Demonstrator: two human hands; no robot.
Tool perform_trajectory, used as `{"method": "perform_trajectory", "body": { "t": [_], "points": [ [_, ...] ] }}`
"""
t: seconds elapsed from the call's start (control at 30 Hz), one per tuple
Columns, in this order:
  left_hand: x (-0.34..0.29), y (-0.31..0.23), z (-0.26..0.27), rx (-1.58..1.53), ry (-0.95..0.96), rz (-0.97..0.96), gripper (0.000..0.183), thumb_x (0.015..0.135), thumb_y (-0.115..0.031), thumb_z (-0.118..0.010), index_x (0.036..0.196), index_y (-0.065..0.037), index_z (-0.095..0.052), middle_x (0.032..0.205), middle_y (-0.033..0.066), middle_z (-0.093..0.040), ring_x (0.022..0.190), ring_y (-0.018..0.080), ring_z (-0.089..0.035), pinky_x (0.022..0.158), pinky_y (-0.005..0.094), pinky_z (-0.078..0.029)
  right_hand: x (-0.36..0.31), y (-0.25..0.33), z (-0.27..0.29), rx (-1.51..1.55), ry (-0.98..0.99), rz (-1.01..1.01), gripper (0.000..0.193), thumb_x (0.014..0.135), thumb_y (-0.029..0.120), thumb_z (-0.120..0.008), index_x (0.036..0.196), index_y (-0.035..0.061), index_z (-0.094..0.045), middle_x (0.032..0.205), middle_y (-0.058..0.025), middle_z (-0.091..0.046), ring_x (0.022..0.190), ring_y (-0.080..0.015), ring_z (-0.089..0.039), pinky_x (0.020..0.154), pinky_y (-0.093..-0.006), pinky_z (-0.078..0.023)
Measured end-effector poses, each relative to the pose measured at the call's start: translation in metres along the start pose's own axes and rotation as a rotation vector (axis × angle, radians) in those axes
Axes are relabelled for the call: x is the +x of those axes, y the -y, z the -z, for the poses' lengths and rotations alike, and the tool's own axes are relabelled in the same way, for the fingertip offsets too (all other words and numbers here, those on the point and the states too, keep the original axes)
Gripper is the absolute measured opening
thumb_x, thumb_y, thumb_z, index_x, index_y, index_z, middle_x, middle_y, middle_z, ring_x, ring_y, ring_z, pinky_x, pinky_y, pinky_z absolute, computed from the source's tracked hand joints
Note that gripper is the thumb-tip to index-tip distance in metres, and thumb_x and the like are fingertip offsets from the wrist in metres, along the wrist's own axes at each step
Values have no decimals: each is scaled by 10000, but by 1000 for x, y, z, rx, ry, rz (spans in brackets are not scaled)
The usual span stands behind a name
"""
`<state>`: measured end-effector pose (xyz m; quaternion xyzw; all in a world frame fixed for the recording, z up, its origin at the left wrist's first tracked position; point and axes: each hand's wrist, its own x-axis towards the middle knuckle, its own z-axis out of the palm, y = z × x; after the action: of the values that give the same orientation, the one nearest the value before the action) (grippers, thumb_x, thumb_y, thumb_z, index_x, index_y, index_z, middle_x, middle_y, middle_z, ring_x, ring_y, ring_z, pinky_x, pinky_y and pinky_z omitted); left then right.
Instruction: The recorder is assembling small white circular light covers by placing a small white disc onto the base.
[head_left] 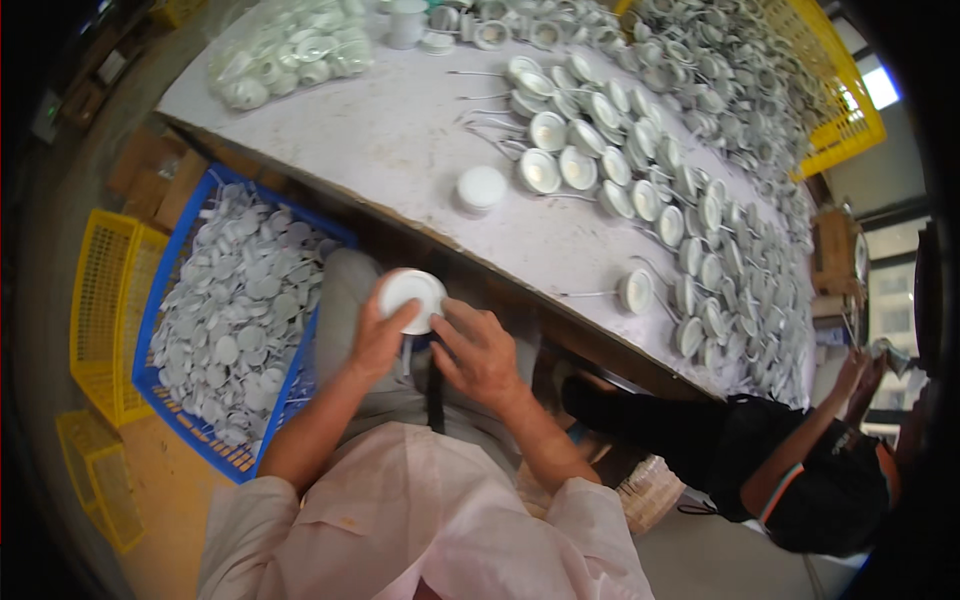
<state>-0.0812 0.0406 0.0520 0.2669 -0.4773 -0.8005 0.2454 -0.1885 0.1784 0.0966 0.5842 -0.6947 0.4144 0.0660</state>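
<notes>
My left hand (382, 335) holds a round white lamp housing (412, 295) over my lap, thumb across its face. My right hand (478, 352) is beside it, fingers curled toward its underside and a dark wire hanging below; whether it grips anything I cannot tell. Just beyond, on the white worktable (400, 150), stands a single white round housing (481, 188). Rows of finished white round lamps (640, 180) with wire leads lie across the table's right half.
A blue crate (190, 230) full of white discs sits on the floor at my left, with yellow crates (105, 300) beside it. A clear bag of white parts (290, 50) lies at the table's far left. Another person (800, 470) in dark clothes sits to my right. A yellow basket (850, 100) is far right.
</notes>
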Motion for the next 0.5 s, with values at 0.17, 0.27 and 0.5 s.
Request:
{"method": "perform_trajectory", "body": {
  "t": [0.17, 0.27, 0.5],
  "points": [
    [2, -13, 95, -10, -372, -29, 408, 791, 42, -621, 1182, 39, -507, 1075, 145, -618, 897, 248, -658, 792, 345, -561, -24, -50, 45, -445, -332, -236, 473, 724, 79, -723, 1176, 17, -600, 1225, -208, -550, 1096, -368, -534, 949, -438, -417],
    [-12, -1, 188, 54, -552, -98, 376, 843, -26, -636, 1196, -2, -509, 1034, 125, -640, 824, 245, -671, 689, 306, -558, -37, -94, 84, -735, -538, -451, 618, 765, 192, -725, 1286, -44, -491, 1296, -263, -491, 1190, -421, -464, 1013, -462, -364],
    [-123, 101, 454, 188, -994, 95, 351, 858, -195, -671, 1143, -24, -559, 988, 106, -651, 743, 221, -653, 576, 318, -523, -63, -149, 91, -750, -424, -795, 728, 754, 310, -754, 1272, -117, -472, 1269, -325, -501, 1188, -438, -486, 1022, -464, -369]
  ]
}}
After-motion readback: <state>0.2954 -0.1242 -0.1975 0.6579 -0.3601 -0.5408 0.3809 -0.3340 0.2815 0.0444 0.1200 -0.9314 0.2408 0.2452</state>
